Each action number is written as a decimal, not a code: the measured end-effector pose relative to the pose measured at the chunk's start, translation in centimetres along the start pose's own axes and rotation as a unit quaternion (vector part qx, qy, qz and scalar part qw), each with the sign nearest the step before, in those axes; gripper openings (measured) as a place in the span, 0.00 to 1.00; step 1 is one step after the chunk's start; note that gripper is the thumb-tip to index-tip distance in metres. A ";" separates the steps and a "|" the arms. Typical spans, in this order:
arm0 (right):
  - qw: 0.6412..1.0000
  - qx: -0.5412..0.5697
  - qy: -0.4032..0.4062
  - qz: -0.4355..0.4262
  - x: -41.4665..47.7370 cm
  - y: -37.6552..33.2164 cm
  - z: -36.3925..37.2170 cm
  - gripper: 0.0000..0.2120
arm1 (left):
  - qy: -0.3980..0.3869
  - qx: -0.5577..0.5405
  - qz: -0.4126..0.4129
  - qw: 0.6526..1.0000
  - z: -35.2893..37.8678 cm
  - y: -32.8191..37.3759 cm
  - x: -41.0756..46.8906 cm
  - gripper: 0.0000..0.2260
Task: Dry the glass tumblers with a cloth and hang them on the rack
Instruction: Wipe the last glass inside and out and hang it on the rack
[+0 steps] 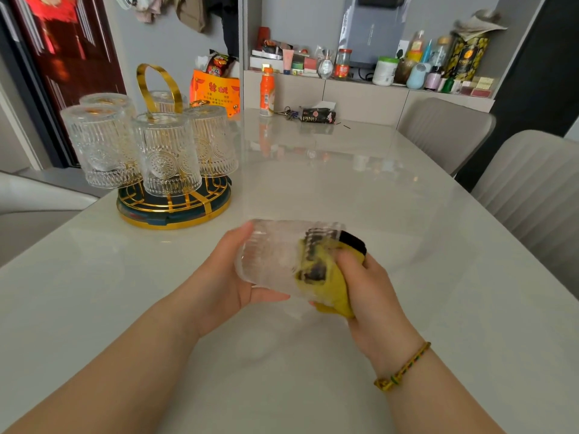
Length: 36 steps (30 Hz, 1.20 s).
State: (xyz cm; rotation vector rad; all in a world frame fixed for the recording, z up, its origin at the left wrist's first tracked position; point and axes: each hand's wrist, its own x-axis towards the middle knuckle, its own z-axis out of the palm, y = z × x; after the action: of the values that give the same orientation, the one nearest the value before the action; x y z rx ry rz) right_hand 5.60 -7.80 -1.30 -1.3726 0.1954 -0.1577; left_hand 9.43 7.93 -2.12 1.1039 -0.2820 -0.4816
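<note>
Your left hand (225, 277) grips a ribbed clear glass tumbler (272, 258) lying sideways over the near white tabletop (344, 183), mouth pointing right. Your right hand (372, 286) clutches a yellow cloth (326, 277) stuffed inside it. Far left, a round gold rack (174, 214) holds five upturned tumblers (166, 155).

Left grip (226, 277) curled wide, right grip (371, 288) clenched tight, close together

Count of glass tumblers: 6. Of these, rack tumblers (166, 155), inverted: 5; held tumbler (269, 255): 1.
rack (175, 214): 1. cloth (329, 286): 1.
Hands: 2 (left hand (225, 277), right hand (372, 292)).
orange bottle (267, 90) on worktop (344, 183): 1.
chairs (448, 130) at right: 2.
</note>
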 end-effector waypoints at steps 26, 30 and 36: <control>0.983 0.165 -0.073 0.038 0.5 -0.1 -0.4 0.17 | 0.126 -0.109 0.116 0.979 -0.7 0.8 0.2 0.16; 0.980 0.158 -0.117 0.042 0.0 0.5 0.4 0.10 | 0.106 -0.152 0.137 0.973 -0.1 0.9 -0.1 0.20; 0.944 0.286 -0.136 0.090 -0.1 0.3 0.9 0.06 | 0.016 -0.078 0.161 0.984 0.7 0.2 0.2 0.29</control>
State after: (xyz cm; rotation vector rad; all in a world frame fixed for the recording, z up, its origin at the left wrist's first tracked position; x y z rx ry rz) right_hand 5.67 -6.89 -1.45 -0.7795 0.0341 0.1243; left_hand 9.32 7.36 -1.60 0.8907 -0.3804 -0.1934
